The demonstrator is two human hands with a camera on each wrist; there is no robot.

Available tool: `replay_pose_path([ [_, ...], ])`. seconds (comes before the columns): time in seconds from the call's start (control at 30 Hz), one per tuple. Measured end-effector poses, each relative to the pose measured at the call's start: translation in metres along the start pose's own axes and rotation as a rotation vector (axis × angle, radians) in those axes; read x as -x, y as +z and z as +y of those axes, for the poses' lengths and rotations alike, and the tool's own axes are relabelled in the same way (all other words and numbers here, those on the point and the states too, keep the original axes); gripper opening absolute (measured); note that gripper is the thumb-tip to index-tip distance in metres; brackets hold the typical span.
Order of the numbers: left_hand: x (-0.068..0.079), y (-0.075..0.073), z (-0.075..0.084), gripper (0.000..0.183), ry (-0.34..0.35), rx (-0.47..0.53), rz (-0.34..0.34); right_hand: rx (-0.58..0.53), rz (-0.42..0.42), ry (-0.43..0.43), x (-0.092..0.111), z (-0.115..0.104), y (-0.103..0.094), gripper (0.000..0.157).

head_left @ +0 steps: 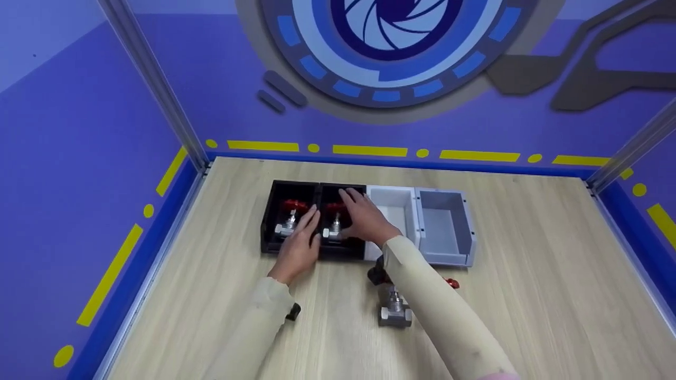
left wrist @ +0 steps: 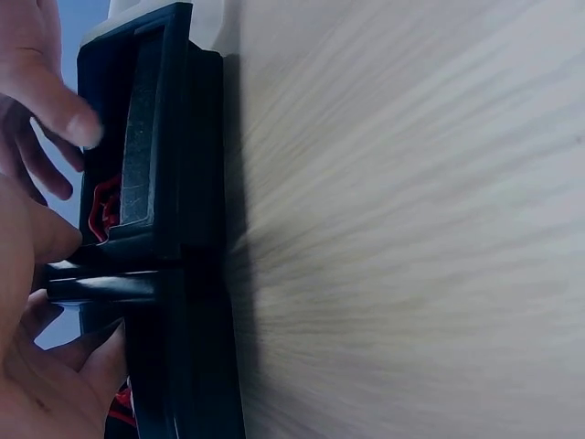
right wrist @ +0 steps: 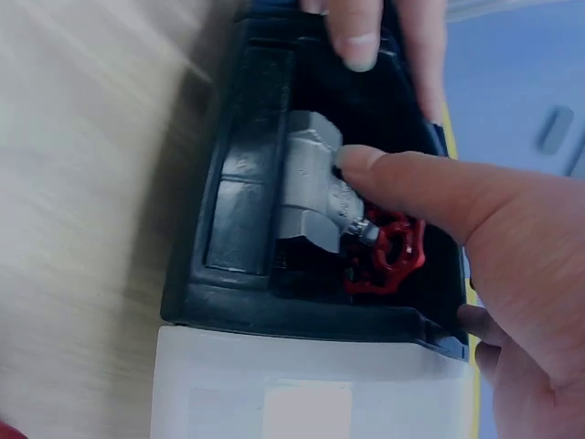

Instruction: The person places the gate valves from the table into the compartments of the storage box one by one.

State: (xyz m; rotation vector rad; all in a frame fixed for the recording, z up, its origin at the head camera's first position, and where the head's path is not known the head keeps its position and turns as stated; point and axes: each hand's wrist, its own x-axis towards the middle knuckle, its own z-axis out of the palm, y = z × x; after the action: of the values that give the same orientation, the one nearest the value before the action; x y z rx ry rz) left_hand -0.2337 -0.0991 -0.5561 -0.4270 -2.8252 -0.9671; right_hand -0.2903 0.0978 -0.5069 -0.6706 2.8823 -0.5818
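Two black bins stand side by side, each holding a metal valve with a red handwheel: the left bin (head_left: 268,224) has one valve (head_left: 288,227), the right bin (right wrist: 247,306) the other valve (right wrist: 311,178). My left hand (head_left: 299,250) grips the adjoining walls between them, thumb in the right bin and fingers on the left bin's side. Over the right bin, my right hand (head_left: 368,219) spreads its fingers toward the back rim. Its thumb lies at the valve body in the right wrist view; firm contact cannot be told.
A white bin (head_left: 391,189) and a grey bin (head_left: 441,258) continue the row rightward. In front of them lies another valve (head_left: 395,315) on the wooden table (head_left: 538,295), its red handwheel (head_left: 452,283) mostly behind my right forearm. Printed panels (head_left: 227,105) enclose the table's back and sides.
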Motion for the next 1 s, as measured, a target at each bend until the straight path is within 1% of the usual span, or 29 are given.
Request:
replay_pose_path([
  [0.07,0.0,-0.002,0.0,0.057,0.005,-0.009,0.006,-0.042,0.008,0.012,0.0,-0.001,-0.003,0.108],
  [0.2,-0.002,-0.005,0.001,0.058,0.001,-0.031,0.002,-0.078,0.021,0.029,0.003,0.0,-0.006,0.106],
  [0.43,-0.002,-0.007,0.005,0.058,-0.015,-0.066,-0.026,-0.092,0.027,0.026,0.014,0.003,-0.008,0.103],
  [0.67,-0.004,-0.007,0.009,0.056,0.013,-0.112,0.019,-0.149,0.049,0.027,0.026,0.007,-0.014,0.101],
  [0.87,-0.008,-0.004,0.015,0.054,0.021,-0.2,0.022,-0.182,0.048,0.055,0.036,0.012,-0.018,0.1],
  [1.0,-0.011,0.001,0.022,0.053,0.061,-0.229,0.06,-0.192,0.056,0.056,0.041,0.014,-0.02,0.098],
])
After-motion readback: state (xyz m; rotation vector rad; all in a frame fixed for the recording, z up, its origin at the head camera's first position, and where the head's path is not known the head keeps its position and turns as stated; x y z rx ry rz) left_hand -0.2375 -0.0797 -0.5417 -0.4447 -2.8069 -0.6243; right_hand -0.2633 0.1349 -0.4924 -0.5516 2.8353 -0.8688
